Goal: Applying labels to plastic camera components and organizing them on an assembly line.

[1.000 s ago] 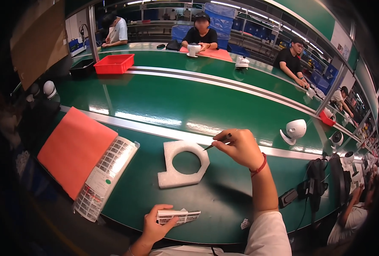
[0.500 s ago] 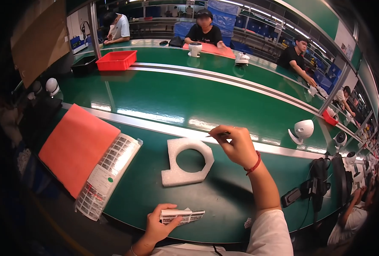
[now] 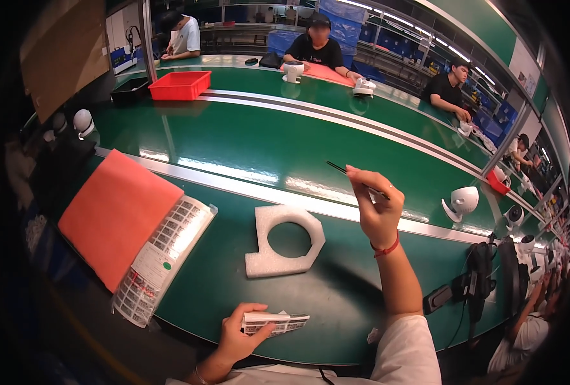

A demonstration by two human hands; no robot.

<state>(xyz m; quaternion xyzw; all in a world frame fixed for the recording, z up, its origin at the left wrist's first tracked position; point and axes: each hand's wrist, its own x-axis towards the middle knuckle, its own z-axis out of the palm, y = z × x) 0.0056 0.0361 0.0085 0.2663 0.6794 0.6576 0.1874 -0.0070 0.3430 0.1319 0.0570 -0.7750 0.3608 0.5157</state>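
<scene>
My left hand (image 3: pixel 241 335) is closed around a small folded stack of label sheets (image 3: pixel 276 323), low over the near edge of the green bench. Raised over the far side of the near bench, my right hand (image 3: pixel 380 204) pinches a pair of dark tweezers (image 3: pixel 337 167), tips pointing up and left. Between and beyond my hands lies a white foam holder (image 3: pixel 257 264) with a round hole. To the left, a stack of label sheets in clear plastic (image 3: pixel 162 256) lies partly under an orange-red sheet (image 3: pixel 119 215).
A white camera-like device (image 3: pixel 462 201) stands on the right. Dark power adapters with cables (image 3: pixel 437 299) lie near the right edge. A red bin (image 3: pixel 180 86) and a black bin (image 3: pixel 130 91) stand far left. Several co-workers sit across the bench, handling white devices (image 3: pixel 364 87).
My right hand has moved up and slightly right with the tweezers, whose tips now point upward. My left hand has stayed nearly still. Across the bench, a co-worker's hand has reached a white device.
</scene>
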